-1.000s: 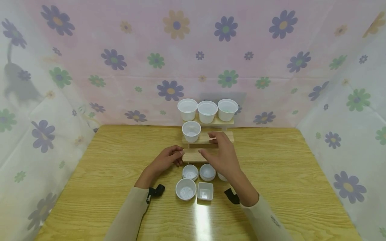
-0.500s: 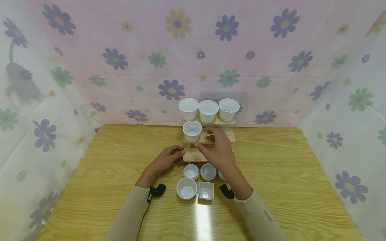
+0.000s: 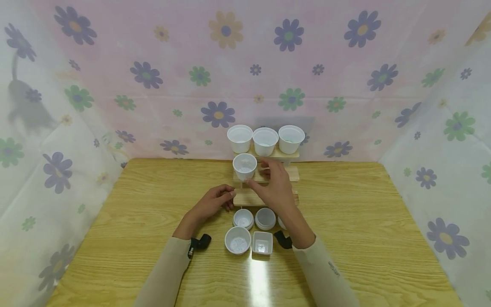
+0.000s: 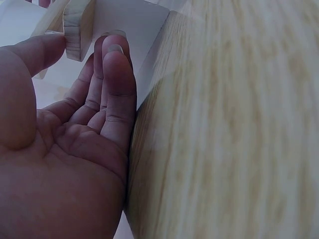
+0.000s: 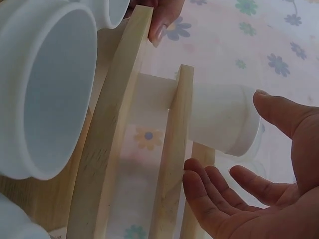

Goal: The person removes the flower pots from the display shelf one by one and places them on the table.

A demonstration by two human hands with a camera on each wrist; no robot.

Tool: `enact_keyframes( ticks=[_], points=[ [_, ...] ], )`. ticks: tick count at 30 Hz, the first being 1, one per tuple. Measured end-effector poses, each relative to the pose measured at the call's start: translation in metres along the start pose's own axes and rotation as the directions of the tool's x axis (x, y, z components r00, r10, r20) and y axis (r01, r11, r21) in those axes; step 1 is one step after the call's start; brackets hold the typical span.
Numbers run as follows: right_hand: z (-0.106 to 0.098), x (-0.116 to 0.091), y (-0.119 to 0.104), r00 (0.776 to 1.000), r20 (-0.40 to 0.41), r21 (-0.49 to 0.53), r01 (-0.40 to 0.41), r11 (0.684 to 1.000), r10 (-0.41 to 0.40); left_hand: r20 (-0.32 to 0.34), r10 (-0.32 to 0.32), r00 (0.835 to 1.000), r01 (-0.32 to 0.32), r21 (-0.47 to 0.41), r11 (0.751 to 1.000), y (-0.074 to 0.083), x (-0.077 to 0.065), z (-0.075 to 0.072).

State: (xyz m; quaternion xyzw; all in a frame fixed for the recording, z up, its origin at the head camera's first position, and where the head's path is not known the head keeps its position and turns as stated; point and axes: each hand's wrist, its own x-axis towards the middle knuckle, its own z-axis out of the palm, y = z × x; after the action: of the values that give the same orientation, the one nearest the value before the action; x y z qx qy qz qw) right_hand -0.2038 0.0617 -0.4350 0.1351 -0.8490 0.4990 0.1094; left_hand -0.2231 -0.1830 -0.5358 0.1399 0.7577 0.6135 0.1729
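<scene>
A small wooden three-tier stand point(image 3: 247, 198) is at the table's back. A white plastic cup point(image 3: 244, 165) stands upright at the left end of its middle tier. Just right of this cup is my right hand point(image 3: 279, 189), thumb and fingers spread apart. In the right wrist view its thumb tip comes up to the cup point(image 5: 222, 118); whether they touch I cannot tell. My left hand point(image 3: 210, 203) rests at the left end of the lowest tier. Its thumb touches the board's end point(image 4: 79, 31) in the left wrist view, the other fingers extended below.
Several white cups point(image 3: 264, 143) line the top tier. In front of the stand are small round tubs point(image 3: 243, 219), a larger round bowl point(image 3: 237, 241) and a square bowl point(image 3: 262, 244). Another tub is partly hidden behind my right wrist. A flowered cloth point(image 3: 165, 106) hangs behind the table.
My right hand has moved left along the middle tier, closer to the cup standing there. My left hand has stayed by the lowest tier. The cups have not moved on the stand.
</scene>
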Motion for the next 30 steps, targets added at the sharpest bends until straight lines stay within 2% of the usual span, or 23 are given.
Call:
enact_keyframes(
  ticks=[8, 14, 21, 30],
  points=[
    [0.005, 0.006, 0.001, 0.999, 0.014, 0.041, -0.036, 0.999, 0.035, -0.006, -0.003, 1.0, 0.003, 0.002, 1.0, 0.001, 0.0, 0.0],
    [0.007, 0.008, 0.0, 0.999, 0.026, 0.098, -0.034, 0.995, 0.031, -0.008, -0.013, 1.0, 0.013, -0.007, 1.0, 0.001, 0.0, 0.0],
    [0.012, 0.009, 0.0, 1.0, 0.017, 0.126, -0.018, 0.992, 0.016, -0.002, -0.016, 1.0, 0.016, -0.018, 1.0, 0.0, 0.001, 0.0],
    [0.019, 0.011, -0.001, 0.999, 0.008, 0.134, -0.04, 0.99, 0.039, 0.007, 0.0, 1.0, 0.0, -0.022, 1.0, 0.002, 0.0, 0.0]
  ],
)
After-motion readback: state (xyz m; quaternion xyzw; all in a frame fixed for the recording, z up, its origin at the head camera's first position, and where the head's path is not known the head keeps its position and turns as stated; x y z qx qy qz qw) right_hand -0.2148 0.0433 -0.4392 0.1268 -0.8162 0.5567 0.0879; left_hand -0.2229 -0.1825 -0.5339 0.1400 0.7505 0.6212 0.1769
